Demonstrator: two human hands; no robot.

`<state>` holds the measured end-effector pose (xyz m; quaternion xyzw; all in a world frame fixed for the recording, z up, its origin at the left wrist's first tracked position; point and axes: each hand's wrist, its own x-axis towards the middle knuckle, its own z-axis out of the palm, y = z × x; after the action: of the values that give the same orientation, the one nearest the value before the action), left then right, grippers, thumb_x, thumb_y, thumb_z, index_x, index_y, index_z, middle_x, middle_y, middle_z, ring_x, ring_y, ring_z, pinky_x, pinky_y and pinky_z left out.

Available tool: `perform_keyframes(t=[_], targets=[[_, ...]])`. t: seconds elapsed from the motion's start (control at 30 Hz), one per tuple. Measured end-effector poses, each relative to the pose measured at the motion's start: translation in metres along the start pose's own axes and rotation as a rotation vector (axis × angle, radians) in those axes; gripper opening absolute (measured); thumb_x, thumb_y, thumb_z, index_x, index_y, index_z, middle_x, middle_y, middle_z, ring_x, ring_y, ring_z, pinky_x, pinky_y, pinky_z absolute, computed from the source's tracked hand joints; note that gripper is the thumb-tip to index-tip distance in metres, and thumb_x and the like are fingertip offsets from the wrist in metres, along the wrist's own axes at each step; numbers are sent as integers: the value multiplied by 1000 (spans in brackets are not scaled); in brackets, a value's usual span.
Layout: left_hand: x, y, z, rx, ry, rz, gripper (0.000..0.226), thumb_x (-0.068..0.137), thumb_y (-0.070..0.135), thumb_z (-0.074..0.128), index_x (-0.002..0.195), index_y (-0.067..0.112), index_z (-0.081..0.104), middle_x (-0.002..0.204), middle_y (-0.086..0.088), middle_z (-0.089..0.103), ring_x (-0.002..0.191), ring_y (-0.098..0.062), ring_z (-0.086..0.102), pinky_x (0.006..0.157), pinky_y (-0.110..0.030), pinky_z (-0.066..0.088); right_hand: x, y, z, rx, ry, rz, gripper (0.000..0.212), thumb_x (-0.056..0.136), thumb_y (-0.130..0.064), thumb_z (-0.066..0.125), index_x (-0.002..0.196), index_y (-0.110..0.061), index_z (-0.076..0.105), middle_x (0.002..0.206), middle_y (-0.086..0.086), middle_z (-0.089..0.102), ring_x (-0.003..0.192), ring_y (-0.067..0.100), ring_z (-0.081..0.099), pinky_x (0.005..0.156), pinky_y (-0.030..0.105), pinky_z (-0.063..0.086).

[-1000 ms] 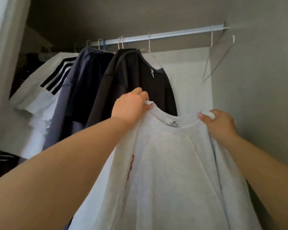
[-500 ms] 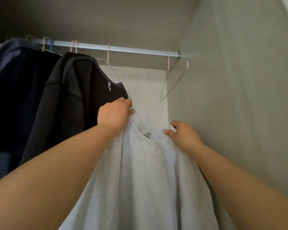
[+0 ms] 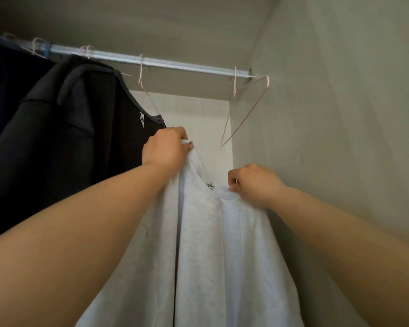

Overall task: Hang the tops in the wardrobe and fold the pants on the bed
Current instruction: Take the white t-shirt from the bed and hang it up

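A pale grey top (image 3: 213, 251) hangs from both my hands inside the wardrobe, its neck label facing me. My left hand (image 3: 165, 149) grips the left side of the collar, held higher. My right hand (image 3: 253, 182) pinches the right side of the collar, lower and close to the side wall. An empty pink wire hanger (image 3: 246, 107) hangs on the rail (image 3: 175, 64) above and slightly right of the top, near the rail's right end.
A black top (image 3: 69, 138) hangs on the rail to the left, touching my left hand's side. A dark navy garment (image 3: 3, 86) hangs further left. The wardrobe's grey side wall (image 3: 340, 138) stands close on the right.
The view has swung right and up toward the rail's right end. My hands have drawn closer together with the collar, and the top now hangs narrower and folded lengthwise.
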<state>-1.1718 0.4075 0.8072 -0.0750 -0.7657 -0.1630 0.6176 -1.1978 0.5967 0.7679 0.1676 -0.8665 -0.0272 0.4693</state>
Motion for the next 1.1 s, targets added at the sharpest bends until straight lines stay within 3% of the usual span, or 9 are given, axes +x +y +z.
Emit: perform_keyframes(t=[0.23,0.33,0.43,0.57,0.73,0.9,1.0,1.1], targets=[[18,-8,6,69,34,39,19,93,37,54,99,20,61,110,-1,61,98,-29,57,72,-31,35,26,-1,5,-61,-22,-84,21,94,-39,47,106,-27,60,104,2,55,94,19,50,74,27,36],[28,-6,12,98,57,90,20,93,36,54,100,19,61,110,-1,61,98,-30,56,71,-31,33,43,1,-4,-87,-83,-126,30,92,-51,44,111,-32,57,112,-1,57,110,18,45,84,30,35],[40,-6,20,100,54,110,21,92,37,55,101,19,62,110,-1,61,99,-29,56,71,-31,33,64,5,-29,-299,109,-176,33,96,-43,40,119,-25,57,121,0,55,117,22,41,89,33,34],[54,-8,29,57,79,88,17,92,36,56,97,21,62,107,1,61,96,-26,55,72,-31,32,96,9,-64,-518,414,-148,29,93,-22,43,118,-15,57,117,7,54,114,29,40,87,36,31],[60,-16,36,91,69,107,18,92,36,55,95,20,61,105,1,60,91,-26,55,69,-30,33,115,15,-95,-705,576,12,33,90,-9,36,116,-8,56,116,16,52,115,30,37,94,39,28],[62,-30,42,124,60,100,15,92,36,55,94,21,59,105,2,59,92,-27,57,69,-30,34,133,23,-99,-773,431,284,36,96,-10,31,125,-12,52,119,10,56,112,30,43,93,36,32],[62,-35,43,135,51,115,16,92,36,55,94,21,59,105,2,59,92,-27,57,70,-30,35,141,30,-97,-773,425,340,38,97,-11,28,130,-9,46,121,12,50,111,29,41,86,35,35],[61,-40,45,162,52,146,16,92,36,54,94,21,59,104,3,59,91,-26,58,70,-30,38,148,40,-91,-742,388,404,39,98,-11,27,131,-9,46,127,13,49,115,29,42,89,33,35]])
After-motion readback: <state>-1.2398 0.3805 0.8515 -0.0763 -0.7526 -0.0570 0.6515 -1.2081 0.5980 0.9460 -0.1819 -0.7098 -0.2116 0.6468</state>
